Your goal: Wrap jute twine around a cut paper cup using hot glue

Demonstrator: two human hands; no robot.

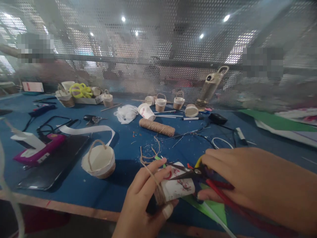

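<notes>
My left hand (pixel 151 195) is closed around a white paper cup (pixel 182 188) with a printed pink and red pattern. The cup lies on its side, and jute twine (pixel 160 193) is wrapped around one end. My right hand (pixel 223 175) grips a pair of scissors (pixel 197 171) with red and yellow handles. Their blades are parted and reach over the cup toward my left fingertips. A strand of twine runs from my left fingers toward the twine roll (pixel 157 127). Green paper (pixel 214 210) lies under the cup and right hand.
A small twine-covered basket (pixel 101 162) stands left of my hands, near a dark tablet (pixel 56 165) and a purple power strip (pixel 39 148). Several small baskets and cups line the back. A tilted bottle (pixel 210 87) stands by the perforated metal screen (pixel 148 43).
</notes>
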